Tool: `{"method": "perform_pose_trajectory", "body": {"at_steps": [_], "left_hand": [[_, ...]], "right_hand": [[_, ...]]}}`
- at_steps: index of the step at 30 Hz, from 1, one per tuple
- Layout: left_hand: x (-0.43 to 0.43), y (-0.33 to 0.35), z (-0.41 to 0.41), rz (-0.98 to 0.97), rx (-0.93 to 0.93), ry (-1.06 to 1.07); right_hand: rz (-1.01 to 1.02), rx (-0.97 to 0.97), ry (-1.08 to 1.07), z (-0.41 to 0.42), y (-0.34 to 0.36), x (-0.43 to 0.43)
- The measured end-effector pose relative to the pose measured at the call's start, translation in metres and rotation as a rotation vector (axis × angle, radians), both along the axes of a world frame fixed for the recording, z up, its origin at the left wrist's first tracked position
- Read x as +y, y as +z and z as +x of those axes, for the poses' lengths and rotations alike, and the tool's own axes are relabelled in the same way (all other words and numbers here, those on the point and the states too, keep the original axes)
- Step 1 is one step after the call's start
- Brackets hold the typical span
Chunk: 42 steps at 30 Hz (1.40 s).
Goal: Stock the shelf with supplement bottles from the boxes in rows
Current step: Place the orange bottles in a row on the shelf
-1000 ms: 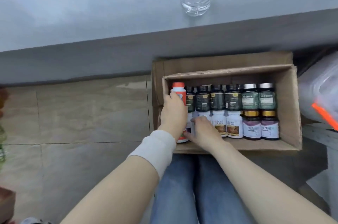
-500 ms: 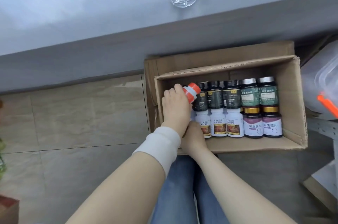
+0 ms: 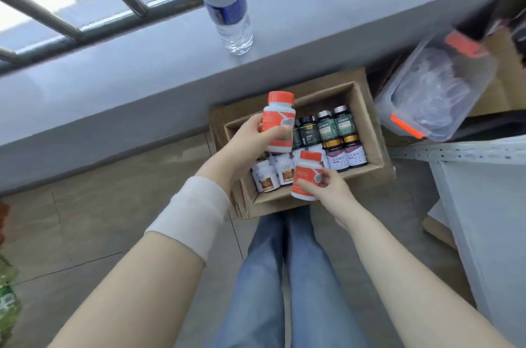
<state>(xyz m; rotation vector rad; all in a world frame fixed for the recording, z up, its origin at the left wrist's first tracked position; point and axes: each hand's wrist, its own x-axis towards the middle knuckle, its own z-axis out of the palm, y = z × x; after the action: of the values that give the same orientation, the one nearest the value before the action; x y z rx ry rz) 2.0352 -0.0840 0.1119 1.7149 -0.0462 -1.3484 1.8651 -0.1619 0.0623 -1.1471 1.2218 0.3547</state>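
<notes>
With your left hand (image 3: 250, 138) gripping an orange-capped bottle (image 3: 279, 123) and your right hand (image 3: 330, 187) a second bottle (image 3: 306, 174) above the box (image 3: 368, 123), picking looks done; next carry both to the shelf (image 3: 484, 205).

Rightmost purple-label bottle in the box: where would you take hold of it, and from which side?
Probably grip the purple-label bottle round its body, reaching into the cardboard box along its right wall: a neighbour crowds the left flank and a green-label bottle butts its gold cap, while the wall side looks freer.
</notes>
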Motion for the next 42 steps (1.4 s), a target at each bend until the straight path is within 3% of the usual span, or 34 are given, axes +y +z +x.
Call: {"method": "perform_pose_trajectory", "body": {"at_steps": [8, 14, 24, 32, 42], "left_hand": [[0.019, 0.107, -0.066, -0.248, 0.107, -0.188], [0.009, 0.175, -0.143, -0.381, 0.131, -0.453], [0.003, 0.244, -0.34, -0.515, 0.113, -0.796], [0.059, 0.271, -0.544, -0.5, 0.24, -0.984], [0.092, 0.324, -0.768, -0.652, 0.179, -1.426]], "right_hand": [[-0.091, -0.133, -0.355, -0.074, 0.107, 0.042], [-0.117, -0.196, -0.555, -0.164, 0.189, 0.082], [-0.219, -0.462, -1.048, -0.351, 0.262, 0.162], [-0.496, -0.371, -1.261, -0.535, 0.288, 0.257], [-0.684, -0.233, -1.401, -0.721, 0.319, 0.341]]}}
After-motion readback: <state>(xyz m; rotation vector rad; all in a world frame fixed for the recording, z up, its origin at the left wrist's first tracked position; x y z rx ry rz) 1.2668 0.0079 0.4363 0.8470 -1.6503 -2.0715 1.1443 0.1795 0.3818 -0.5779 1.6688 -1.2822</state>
